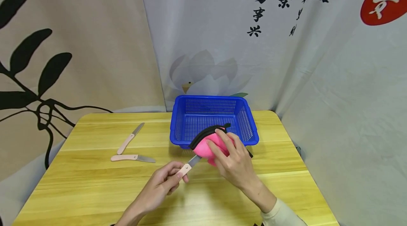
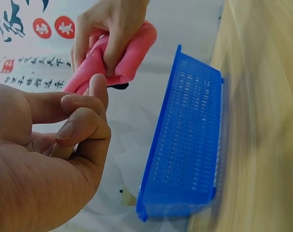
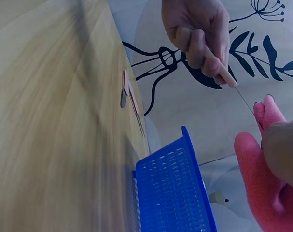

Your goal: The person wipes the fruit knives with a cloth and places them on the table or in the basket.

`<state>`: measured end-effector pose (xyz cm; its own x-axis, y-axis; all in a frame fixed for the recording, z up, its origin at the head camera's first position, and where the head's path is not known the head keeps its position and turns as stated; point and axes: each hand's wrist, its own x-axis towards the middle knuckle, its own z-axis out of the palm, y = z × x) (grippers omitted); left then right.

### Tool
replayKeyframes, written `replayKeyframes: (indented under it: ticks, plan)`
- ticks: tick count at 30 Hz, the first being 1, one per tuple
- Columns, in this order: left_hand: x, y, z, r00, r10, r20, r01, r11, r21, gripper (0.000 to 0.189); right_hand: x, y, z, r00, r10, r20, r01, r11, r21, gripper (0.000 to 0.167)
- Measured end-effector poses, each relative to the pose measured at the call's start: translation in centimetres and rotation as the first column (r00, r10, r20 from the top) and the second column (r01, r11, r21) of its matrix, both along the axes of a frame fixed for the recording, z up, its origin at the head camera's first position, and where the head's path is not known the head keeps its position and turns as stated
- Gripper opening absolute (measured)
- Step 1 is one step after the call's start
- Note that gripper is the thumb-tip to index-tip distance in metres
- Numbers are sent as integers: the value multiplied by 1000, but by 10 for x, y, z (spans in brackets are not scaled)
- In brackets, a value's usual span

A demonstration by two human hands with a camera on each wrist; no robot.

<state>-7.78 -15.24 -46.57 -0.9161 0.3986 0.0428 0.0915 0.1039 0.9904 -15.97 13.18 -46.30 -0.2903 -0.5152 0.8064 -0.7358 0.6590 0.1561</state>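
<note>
Over the yellow wood-grain table (image 1: 79,183), my left hand (image 1: 163,180) curls round a pale-pink-handled steel knife (image 1: 185,169), its blade (image 1: 194,160) slanting away rightward to the black-edged soft pink cloth (image 1: 203,148) my right hand (image 1: 234,160) grips.

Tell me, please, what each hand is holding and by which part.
The left hand holds a knife by its handle; the right hand grips the pink cloth by its pink side, near the black trim.

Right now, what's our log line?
left hand: holds knife; right hand: grips pink cloth; blade: at cloth, tip hidden; blue basket: on table
</note>
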Motion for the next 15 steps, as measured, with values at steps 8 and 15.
replayKeyframes:
  ticks: [8,15]
  plan:
    - [1,-3,-5,996,79,-33,-80,997,-21,29,-6,11,9,999,-13,37,15,999,-38,48]
    - [2,-5,-8,937,256,-239,-299,940,-163,24,-6,14,10,998,25,60,-19,994,-108,48]
